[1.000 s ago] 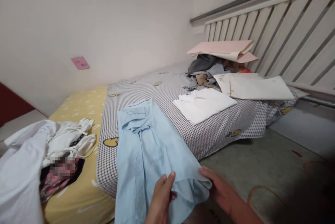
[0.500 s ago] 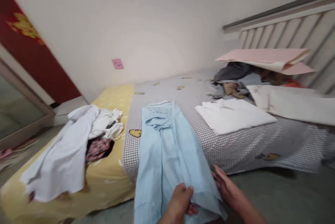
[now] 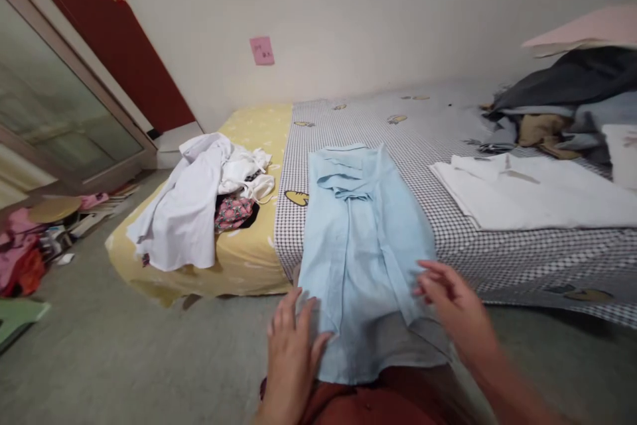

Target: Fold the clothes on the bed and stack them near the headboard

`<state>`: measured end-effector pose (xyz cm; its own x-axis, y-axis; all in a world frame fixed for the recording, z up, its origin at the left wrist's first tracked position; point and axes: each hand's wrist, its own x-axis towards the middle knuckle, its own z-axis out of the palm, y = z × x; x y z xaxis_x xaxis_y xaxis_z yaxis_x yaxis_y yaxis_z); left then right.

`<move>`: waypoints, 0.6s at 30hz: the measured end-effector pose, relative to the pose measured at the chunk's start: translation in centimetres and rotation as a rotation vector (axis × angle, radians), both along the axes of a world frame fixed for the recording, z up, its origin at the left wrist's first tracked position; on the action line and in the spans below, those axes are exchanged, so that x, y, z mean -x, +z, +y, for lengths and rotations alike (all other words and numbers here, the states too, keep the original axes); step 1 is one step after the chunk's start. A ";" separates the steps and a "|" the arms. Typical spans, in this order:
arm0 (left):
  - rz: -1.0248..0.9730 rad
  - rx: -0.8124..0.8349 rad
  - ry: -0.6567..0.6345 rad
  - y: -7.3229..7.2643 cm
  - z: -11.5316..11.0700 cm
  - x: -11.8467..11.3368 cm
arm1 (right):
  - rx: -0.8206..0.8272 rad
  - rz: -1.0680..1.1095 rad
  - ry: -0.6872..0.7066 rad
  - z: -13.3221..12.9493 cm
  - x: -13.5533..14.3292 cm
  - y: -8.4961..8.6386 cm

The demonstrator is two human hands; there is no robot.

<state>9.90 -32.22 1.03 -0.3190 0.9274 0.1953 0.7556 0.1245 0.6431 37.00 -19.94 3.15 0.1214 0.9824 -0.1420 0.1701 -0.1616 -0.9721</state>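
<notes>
A light blue long-sleeved shirt (image 3: 361,239) lies lengthwise over the bed's edge, its lower end hanging down towards my lap. Both sleeves are folded inward along the body and the collar end rests on the checked sheet. My left hand (image 3: 291,339) is open, fingers spread, at the shirt's lower left edge. Beside the right edge, my right hand (image 3: 450,299) has loosely bent fingers set apart, close to or touching the fabric, with nothing visibly gripped.
A white folded shirt (image 3: 537,193) lies to the right, with dark clothes (image 3: 572,83) heaped behind it. On the yellow sheet (image 3: 243,266) at left are a white shirt (image 3: 186,213) and small garments (image 3: 233,213). Assorted items (image 3: 50,233) lie on the floor far left.
My left hand has left the shirt's lower middle and moved to its left edge, opening. The right hand stays at the right side, fingers more bent. The view has tilted down and turned left.
</notes>
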 end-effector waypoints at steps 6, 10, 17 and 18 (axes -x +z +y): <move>-0.136 -0.144 0.097 -1.7 0.4 -0.5 | 0.684 0.348 0.365 -2.2 10.6 -1.3; -0.189 -0.182 0.200 -2.3 -0.7 0.9 | 0.630 0.279 0.406 -2.0 12.7 -3.5; -0.169 -0.175 0.168 -3.7 -0.6 1.7 | -0.019 -0.388 0.334 -0.9 10.8 -3.0; -0.095 -0.148 0.113 -4.2 -0.6 2.5 | 0.003 -0.473 0.332 -0.8 10.3 -2.8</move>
